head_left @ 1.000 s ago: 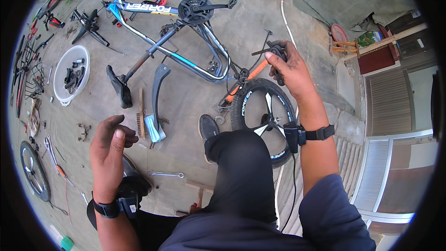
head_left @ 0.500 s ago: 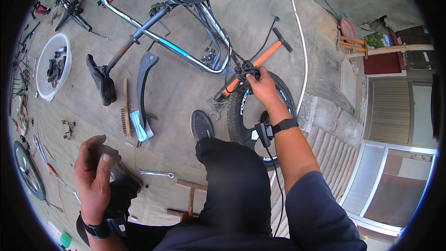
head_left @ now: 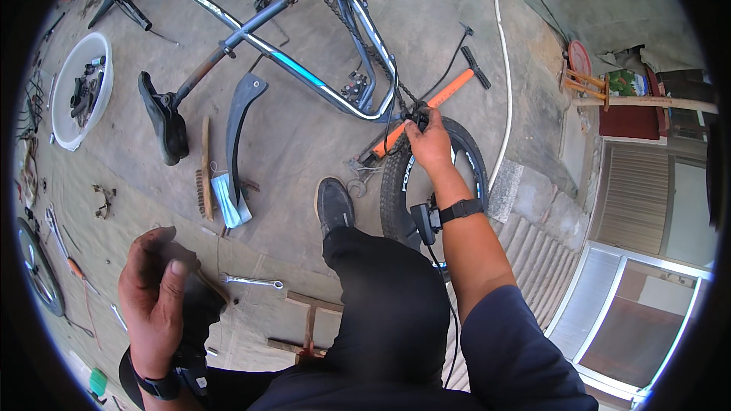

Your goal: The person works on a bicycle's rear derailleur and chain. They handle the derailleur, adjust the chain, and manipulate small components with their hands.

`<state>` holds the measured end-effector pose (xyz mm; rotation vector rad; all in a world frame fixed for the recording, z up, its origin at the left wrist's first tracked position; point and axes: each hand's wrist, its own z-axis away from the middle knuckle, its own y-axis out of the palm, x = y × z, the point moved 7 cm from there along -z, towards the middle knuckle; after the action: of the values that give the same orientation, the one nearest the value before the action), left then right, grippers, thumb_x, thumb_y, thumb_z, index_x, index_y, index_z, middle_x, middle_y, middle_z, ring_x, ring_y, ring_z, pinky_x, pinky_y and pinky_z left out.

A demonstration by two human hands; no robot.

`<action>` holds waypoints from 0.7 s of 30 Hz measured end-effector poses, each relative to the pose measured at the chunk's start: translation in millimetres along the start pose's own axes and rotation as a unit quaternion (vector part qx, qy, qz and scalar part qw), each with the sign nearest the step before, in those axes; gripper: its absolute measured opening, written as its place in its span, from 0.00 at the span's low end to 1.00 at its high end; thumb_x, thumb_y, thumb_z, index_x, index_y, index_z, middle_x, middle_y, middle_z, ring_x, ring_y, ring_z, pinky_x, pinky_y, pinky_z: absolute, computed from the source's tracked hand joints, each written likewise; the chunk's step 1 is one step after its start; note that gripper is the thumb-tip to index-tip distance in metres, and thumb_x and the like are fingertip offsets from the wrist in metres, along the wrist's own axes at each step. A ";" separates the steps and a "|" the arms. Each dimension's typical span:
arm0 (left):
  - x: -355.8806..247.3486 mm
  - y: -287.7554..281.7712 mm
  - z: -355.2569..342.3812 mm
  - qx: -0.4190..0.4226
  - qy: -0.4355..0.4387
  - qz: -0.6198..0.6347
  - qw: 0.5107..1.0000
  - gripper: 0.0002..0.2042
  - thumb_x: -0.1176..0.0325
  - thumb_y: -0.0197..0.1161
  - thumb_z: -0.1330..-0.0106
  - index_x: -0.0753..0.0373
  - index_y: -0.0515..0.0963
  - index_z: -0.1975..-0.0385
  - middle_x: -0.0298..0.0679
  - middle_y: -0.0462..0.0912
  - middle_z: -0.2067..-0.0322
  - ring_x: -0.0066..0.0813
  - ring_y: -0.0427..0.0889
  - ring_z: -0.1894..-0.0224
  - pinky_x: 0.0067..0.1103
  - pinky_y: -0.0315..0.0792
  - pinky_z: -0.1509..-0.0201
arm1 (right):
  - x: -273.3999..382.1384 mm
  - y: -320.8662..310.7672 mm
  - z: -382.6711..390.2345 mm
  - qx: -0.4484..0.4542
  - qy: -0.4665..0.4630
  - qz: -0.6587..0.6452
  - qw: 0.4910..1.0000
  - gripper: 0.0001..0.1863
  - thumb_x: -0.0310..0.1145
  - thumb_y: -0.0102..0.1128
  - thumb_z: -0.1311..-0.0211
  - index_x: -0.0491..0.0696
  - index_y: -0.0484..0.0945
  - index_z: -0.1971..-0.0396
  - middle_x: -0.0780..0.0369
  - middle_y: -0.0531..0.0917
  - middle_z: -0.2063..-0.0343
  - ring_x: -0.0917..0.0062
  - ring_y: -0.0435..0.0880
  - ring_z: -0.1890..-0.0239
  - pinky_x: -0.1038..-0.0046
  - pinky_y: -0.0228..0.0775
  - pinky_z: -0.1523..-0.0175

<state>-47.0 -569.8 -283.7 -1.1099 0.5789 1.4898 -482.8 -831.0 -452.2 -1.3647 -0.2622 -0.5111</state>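
Observation:
A blue, white and black bicycle frame (head_left: 293, 74) lies on the ground with its saddle (head_left: 162, 120) pointing toward me. At its rear end, my right hand (head_left: 430, 141) pinches a black part that looks like the rear derailleur (head_left: 415, 116), where the chain (head_left: 403, 91) hangs. Fingers partly cover that part. Just beneath this hand lies a loose wheel with a knobbly tyre (head_left: 392, 198). My left hand (head_left: 156, 285) is raised over my left leg, fingers bent and thumb apart, with nothing visible in it.
An orange-bodied pump (head_left: 445, 91) lies beside the wheel. Wrenches (head_left: 255, 281), a wire brush (head_left: 205, 175), a mask (head_left: 231, 202) and a black mudguard (head_left: 238, 125) are scattered around. A white basin (head_left: 62, 125) holds small parts. A white hose (head_left: 502, 68) runs along the right.
The scene has shifted slightly in view, with the frame sitting higher and further right. My right hand stays on the derailleur; my left hand remains raised in nearly the same pose.

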 end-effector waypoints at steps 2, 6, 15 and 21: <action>0.7 -0.9 -1.5 0.002 -0.003 -0.001 1.000 0.18 0.68 0.63 0.27 0.71 0.72 0.44 0.39 0.82 0.61 0.24 0.79 0.57 0.20 0.71 0.47 | -0.1 1.2 0.6 -0.012 0.011 -0.015 1.000 0.28 0.44 0.65 0.35 0.44 0.69 0.41 0.45 0.84 0.53 0.50 0.84 0.50 0.60 0.74 0.44; 1.8 0.4 -4.1 0.006 -0.009 -0.002 1.000 0.18 0.68 0.63 0.27 0.71 0.73 0.44 0.39 0.82 0.61 0.24 0.79 0.57 0.20 0.71 0.47 | -37.5 22.1 -5.1 -0.037 0.113 -0.151 0.981 0.30 0.45 0.64 0.34 0.43 0.66 0.40 0.45 0.85 0.55 0.51 0.85 0.51 0.60 0.75 0.46; 8.7 -1.3 -5.9 0.000 -0.015 0.008 1.000 0.17 0.69 0.63 0.28 0.70 0.74 0.45 0.38 0.82 0.62 0.24 0.79 0.58 0.20 0.71 0.48 | 5.9 2.3 4.1 -0.013 0.019 0.081 0.996 0.31 0.45 0.66 0.35 0.43 0.67 0.40 0.45 0.85 0.58 0.49 0.86 0.55 0.58 0.77 0.49; 6.7 -0.6 -4.5 -0.004 -0.013 0.000 1.000 0.16 0.69 0.63 0.28 0.70 0.74 0.45 0.38 0.83 0.61 0.24 0.79 0.58 0.20 0.71 0.48 | 18.2 -12.3 -3.6 0.043 -0.076 0.140 0.986 0.27 0.44 0.66 0.36 0.45 0.71 0.44 0.46 0.85 0.59 0.50 0.86 0.55 0.58 0.77 0.51</action>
<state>-44.5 -570.3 -291.3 -1.0950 0.5541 1.5057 -473.6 -839.6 -433.9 -1.3321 -0.2083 -0.1603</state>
